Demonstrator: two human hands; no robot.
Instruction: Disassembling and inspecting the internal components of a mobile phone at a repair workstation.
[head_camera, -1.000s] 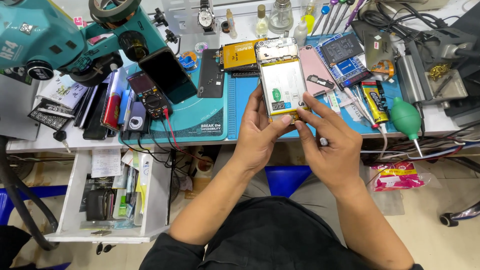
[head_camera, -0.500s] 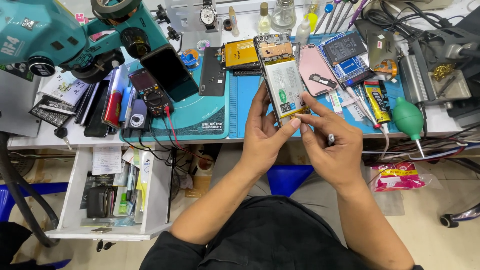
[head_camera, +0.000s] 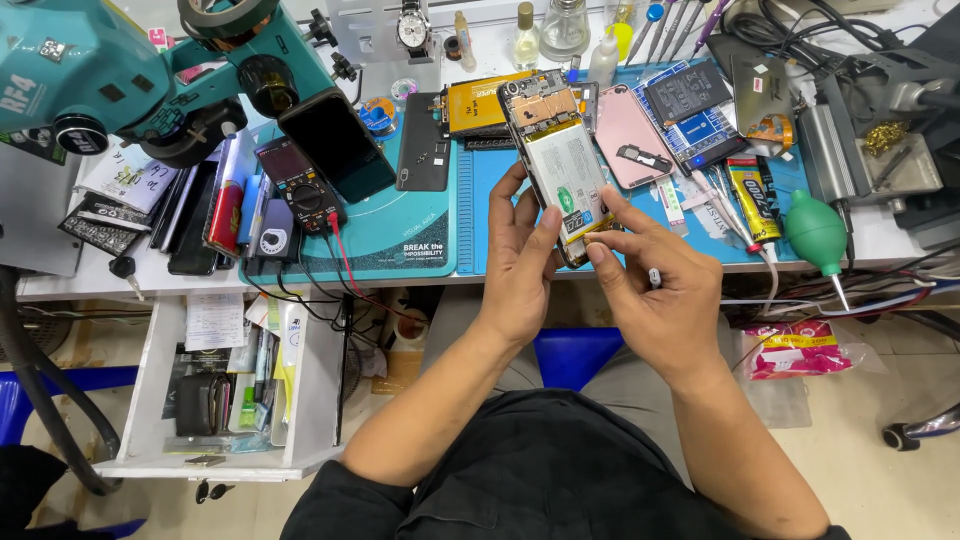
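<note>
My left hand (head_camera: 520, 255) holds an opened phone (head_camera: 557, 160) with its back off, showing a white battery and a copper-coloured top section. It is tilted, top end away from me, above the front edge of the blue mat (head_camera: 490, 205). My right hand (head_camera: 650, 280) pinches the phone's lower right corner with thumb and forefinger and also holds a thin white tool between its fingers.
A teal microscope (head_camera: 110, 75) looms at the left, with a multimeter (head_camera: 298, 190), dark phones (head_camera: 338, 145) and a pink back cover (head_camera: 632, 135) on the mats. A glue tube (head_camera: 750, 195), green air blower (head_camera: 815, 230), bottles (head_camera: 527, 35) and an open drawer (head_camera: 230, 385) surround the bench.
The phone has tilted so its top leans left, and my right fingers have shifted onto its lower right corner.
</note>
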